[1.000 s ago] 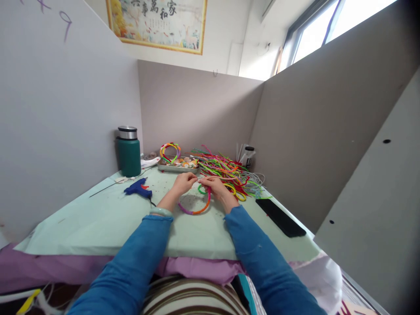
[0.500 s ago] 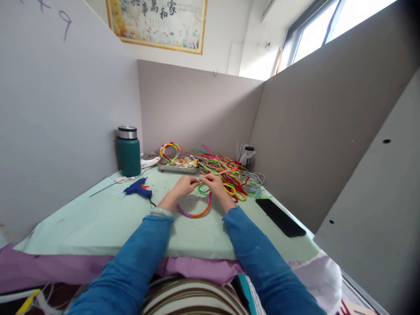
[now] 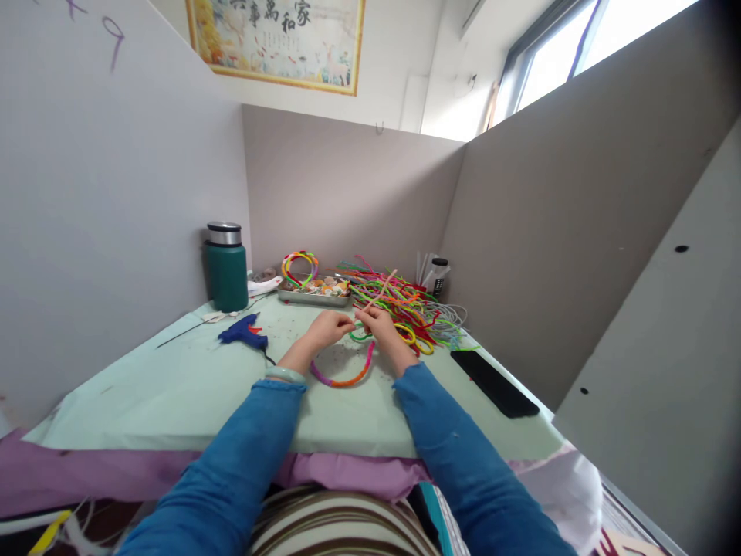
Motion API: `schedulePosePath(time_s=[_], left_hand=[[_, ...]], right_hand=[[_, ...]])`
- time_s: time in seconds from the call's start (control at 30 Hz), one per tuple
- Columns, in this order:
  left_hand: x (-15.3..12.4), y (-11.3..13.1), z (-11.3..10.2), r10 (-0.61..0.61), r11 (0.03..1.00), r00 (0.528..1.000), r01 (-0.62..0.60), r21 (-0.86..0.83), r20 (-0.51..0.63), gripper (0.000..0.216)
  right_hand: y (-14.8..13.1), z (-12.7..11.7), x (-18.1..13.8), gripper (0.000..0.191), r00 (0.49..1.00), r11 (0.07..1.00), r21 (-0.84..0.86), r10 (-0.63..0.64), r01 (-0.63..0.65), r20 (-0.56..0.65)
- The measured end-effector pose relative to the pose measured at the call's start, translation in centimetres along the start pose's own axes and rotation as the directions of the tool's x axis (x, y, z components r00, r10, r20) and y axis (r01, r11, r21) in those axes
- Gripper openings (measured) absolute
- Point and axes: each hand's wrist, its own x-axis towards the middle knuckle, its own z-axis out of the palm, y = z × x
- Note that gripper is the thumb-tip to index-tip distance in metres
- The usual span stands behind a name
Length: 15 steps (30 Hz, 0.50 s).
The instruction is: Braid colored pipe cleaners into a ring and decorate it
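Head view: both hands meet over the middle of the pale green table cover (image 3: pixel 174 394), with blue sleeves reaching in from the near edge.
Left hand (image 3: pixel 325 328): fingertips are pinched shut on the far end of a curved band wrapped in pink, orange and purple fuzzy wire (image 3: pixel 341 378).
Right hand (image 3: pixel 385 328): closed in a pinch on a thin pale peach fuzzy wire stem (image 3: pixel 383 287), which slants up and away to the far right.
Band position: it rests on the cover between the wrists, its arc bowing toward the near edge and its ends raised at the fingers.
Handling: the band looks light and springy. The stem is probably soft, easily kinked and grippy rather than slippery, so it is best held close to where it wraps.
Far side: a loose pile of bright fuzzy wires (image 3: pixel 405 305) and a shallow metal tray (image 3: pixel 316 294).
Left: a blue glue gun (image 3: pixel 243 333) and a dark green flask (image 3: pixel 228 272).
Right: a flat black phone (image 3: pixel 493 383).
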Motion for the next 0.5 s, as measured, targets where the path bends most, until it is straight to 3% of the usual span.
schedulePosePath(time_s=[0.27,0.5], left_hand=[[0.1,0.0,0.0,0.042,0.999,0.999,-0.042,-0.017,-0.002,0.032],[-0.3,1.2,-0.6,-0.016,1.000,0.993,0.013,-0.021,-0.119,0.031]], right_hand=[[0.2,-0.1,0.1,0.034,0.987,0.977,0.142,0.160,-0.157,-0.007],[0.9,0.2,0.2,0.030,0.958,0.938,0.202,0.266,-0.283,0.106]])
